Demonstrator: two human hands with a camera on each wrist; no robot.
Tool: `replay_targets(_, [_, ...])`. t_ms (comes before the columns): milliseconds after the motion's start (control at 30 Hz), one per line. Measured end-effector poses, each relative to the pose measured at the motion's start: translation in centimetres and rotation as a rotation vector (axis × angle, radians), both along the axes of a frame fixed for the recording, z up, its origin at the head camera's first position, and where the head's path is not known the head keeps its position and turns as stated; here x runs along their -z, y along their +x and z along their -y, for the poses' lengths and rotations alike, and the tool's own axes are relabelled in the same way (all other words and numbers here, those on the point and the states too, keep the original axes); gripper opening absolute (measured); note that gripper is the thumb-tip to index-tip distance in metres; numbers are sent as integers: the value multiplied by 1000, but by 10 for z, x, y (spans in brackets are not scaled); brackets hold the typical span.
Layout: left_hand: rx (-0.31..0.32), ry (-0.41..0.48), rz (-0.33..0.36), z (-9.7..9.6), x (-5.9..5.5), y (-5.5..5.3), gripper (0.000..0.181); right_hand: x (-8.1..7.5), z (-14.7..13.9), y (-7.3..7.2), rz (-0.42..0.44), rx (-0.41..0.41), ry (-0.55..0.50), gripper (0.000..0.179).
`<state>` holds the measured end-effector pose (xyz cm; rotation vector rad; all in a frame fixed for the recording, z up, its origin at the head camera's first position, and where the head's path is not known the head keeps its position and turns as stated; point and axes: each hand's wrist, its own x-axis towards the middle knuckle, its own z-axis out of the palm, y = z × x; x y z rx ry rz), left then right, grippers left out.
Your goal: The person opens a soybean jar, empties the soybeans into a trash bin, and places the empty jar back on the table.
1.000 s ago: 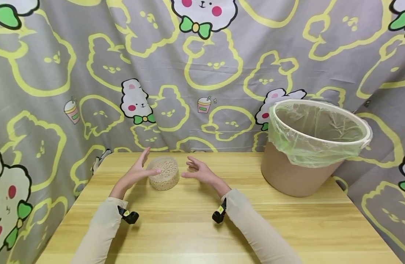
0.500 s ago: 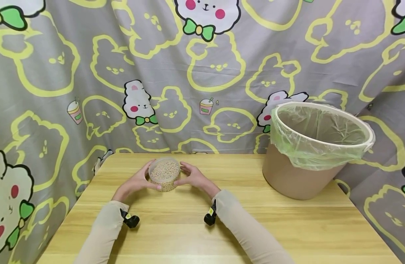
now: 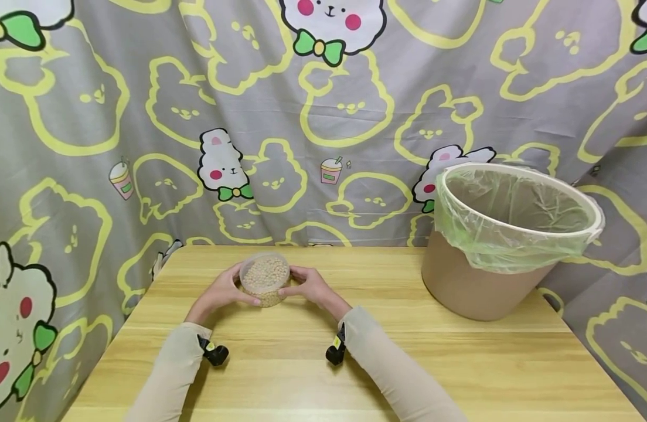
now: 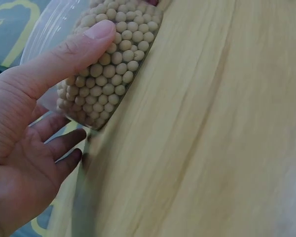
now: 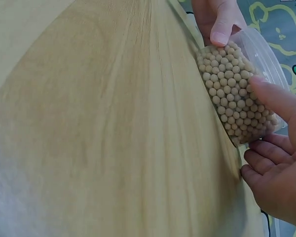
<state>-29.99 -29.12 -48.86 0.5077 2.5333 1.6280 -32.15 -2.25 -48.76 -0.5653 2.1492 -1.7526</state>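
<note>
A round clear plastic tub [image 3: 266, 282] filled with small round beige beads or beans [image 5: 232, 94] is at the back left of the table. My left hand [image 3: 221, 293] holds its left side, the thumb laid across the front wall in the left wrist view. On the opposite side my right hand [image 3: 315, 290] grips it, thumb on the front wall and other fingers around the side and low near the base. The tub's clear upper wall [image 5: 264, 49] rises above the contents. Its bottom edge is close over the wood surface, and its back is hidden in the wrist views.
A tall beige trash bin [image 3: 476, 281] lined with a thin green bag [image 3: 492, 249] stands at the back right of the wooden table [image 3: 281, 369]. A grey patterned curtain [image 3: 281, 117] hangs right behind the table and along both sides.
A second ago both hands were spread apart beside the tub. They have closed in, and thumbs and fingers now hold it from both sides. The head view has shifted slightly.
</note>
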Motion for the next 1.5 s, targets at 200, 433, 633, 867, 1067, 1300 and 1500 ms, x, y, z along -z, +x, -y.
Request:
replay_targets(200, [-36, 32, 5, -20, -5, -7, 106, -6, -18, -6, -36, 31, -2, 72])
replay_targets(433, [-88, 15, -56, -54, -34, -16, 107, -27, -50, -18, -152, 51, -40, 70])
replay_targets(633, [-80, 103, -144, -94, -63, -20, 102, -53, -85, -17, -155, 113, -125, 75])
replay_targets(867, [-15, 221, -238, -144, -99, -25, 99, -84, -125, -8, -160, 173, -276, 81])
replay_targets(1067, [73, 332, -273, -179, -119, -25, 96, -103, -150, 0, -196, 193, -376, 86])
replay_targets(1300, [148, 373, -240, -199, -118, -22, 95, -114, -169, 5, -214, 147, -399, 96])
replay_targets(1500, [133, 375, -232, -208, -111, -20, 101, -116, -176, 5, -229, 119, -358, 95])
